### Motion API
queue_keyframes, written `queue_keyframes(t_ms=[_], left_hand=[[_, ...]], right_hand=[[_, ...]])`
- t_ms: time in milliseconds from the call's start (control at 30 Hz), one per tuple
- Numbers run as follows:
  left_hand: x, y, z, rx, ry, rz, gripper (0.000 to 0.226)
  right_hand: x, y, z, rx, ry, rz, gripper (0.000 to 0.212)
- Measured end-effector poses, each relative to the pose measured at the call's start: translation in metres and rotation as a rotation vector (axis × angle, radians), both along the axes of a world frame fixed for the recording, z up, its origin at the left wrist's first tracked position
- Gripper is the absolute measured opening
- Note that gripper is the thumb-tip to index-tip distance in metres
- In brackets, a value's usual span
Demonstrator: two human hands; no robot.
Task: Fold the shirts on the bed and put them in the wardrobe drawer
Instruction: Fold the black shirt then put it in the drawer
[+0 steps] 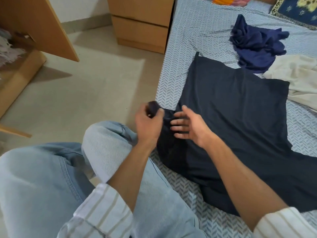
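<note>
The dark navy shirt [231, 121] lies spread flat on the bed [197, 31] beneath our hands. Our left hand [148, 124] pinches a bunched bit of its edge in curled fingers. Our right hand [187, 127] hovers just beside it, fingers straight and spread. Beyond our hands lie a crumpled blue shirt [255, 47] and a cream shirt [298, 79].

Light wooden two-drawer cabinet [140, 23] on beige tiled floor [96, 79], far ahead of the hands. Dark blue floral cushion [298, 9] far up-right of them; light blue denim jeans [42, 177] below-left, striped white sleeves [103, 206] nearest the camera.
</note>
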State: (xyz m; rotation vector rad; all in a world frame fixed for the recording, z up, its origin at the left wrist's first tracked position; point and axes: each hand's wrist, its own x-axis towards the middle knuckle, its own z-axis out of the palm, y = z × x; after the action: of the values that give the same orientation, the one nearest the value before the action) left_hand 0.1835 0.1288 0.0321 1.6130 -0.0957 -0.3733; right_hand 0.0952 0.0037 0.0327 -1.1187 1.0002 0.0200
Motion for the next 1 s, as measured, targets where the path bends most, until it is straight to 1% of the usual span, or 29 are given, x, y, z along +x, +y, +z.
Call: queue_keyframes(t_ms=[67, 133, 167, 200, 233, 300, 333, 367, 433, 467, 500, 567, 600, 633, 700, 767, 833, 900, 967, 1000], left_hand=[[-0.022, -0.005, -0.002, 0.021, -0.236, -0.392, 0.021], [-0.046, -0.010, -0.009, 0.084, -0.394, -0.753, 0.018], [-0.057, -0.013, -0.011, 0.119, -0.439, -0.914, 0.023], [-0.066, -0.016, -0.013, 0.153, -0.453, -1.053, 0.029], [-0.073, -0.019, -0.014, 0.178, -0.454, -1.167, 0.033], [-0.078, -0.024, -0.014, 0.247, -0.524, -1.298, 0.037], [-0.079, -0.025, -0.014, 0.311, -0.616, -1.320, 0.037], [-0.078, -0.026, -0.014, 0.402, -0.733, -1.315, 0.038], [-0.079, -0.024, -0.013, 0.688, -0.945, -1.259, 0.051], [-0.079, -0.023, -0.013, 0.852, -0.968, -1.245, 0.059], [-0.078, -0.021, -0.013, 0.997, -0.923, -1.249, 0.067], [-0.077, -0.017, -0.015, 1.184, -0.758, -1.273, 0.078], [-0.076, -0.016, -0.016, 1.233, -0.684, -1.285, 0.080], [-0.075, -0.014, -0.019, 1.256, -0.629, -1.291, 0.082], [-0.073, -0.011, -0.021, 1.250, -0.573, -1.283, 0.084], [-0.074, -0.012, -0.020, 1.204, -0.605, -1.298, 0.082], [-0.077, -0.014, -0.013, 1.111, -0.703, -1.301, 0.068], [-0.081, -0.015, -0.008, 0.990, -0.785, -1.292, 0.051], [-0.085, -0.017, -0.008, 0.886, -0.790, -1.327, 0.040], [-0.085, -0.018, -0.009, 0.872, -0.752, -1.361, 0.038]], right_hand=[[-0.009, -0.021, 0.007, 0.138, -0.032, -0.039, 0.063], [-0.029, -0.039, 0.010, 0.187, -0.080, -0.039, 0.079], [-0.042, -0.046, 0.012, 0.183, -0.092, -0.028, 0.083], [-0.056, -0.051, 0.011, 0.162, -0.088, -0.016, 0.081], [-0.069, -0.054, 0.010, 0.144, -0.068, -0.003, 0.070], [-0.090, -0.057, 0.002, 0.074, 0.058, 0.015, 0.026], [-0.097, -0.058, -0.004, 0.014, 0.123, 0.002, 0.017], [-0.102, -0.060, -0.011, -0.034, 0.167, -0.037, 0.019], [-0.107, -0.063, -0.023, -0.076, 0.202, -0.155, 0.014], [-0.107, -0.063, -0.025, -0.103, 0.201, -0.210, 0.011], [-0.105, -0.061, -0.026, -0.122, 0.199, -0.253, 0.009], [-0.104, -0.060, -0.032, -0.152, 0.199, -0.275, 0.005], [-0.103, -0.058, -0.034, -0.158, 0.199, -0.250, 0.012], [-0.102, -0.056, -0.034, -0.154, 0.195, -0.232, 0.019], [-0.101, -0.053, -0.034, -0.155, 0.176, -0.184, 0.024], [-0.102, -0.057, -0.037, -0.164, 0.163, -0.175, 0.030], [-0.108, -0.066, -0.035, -0.207, 0.180, -0.202, 0.040], [-0.113, -0.077, -0.033, -0.242, 0.181, -0.248, 0.044], [-0.122, -0.088, -0.029, -0.269, 0.165, -0.277, 0.043], [-0.127, -0.092, -0.028, -0.295, 0.177, -0.265, 0.041]])
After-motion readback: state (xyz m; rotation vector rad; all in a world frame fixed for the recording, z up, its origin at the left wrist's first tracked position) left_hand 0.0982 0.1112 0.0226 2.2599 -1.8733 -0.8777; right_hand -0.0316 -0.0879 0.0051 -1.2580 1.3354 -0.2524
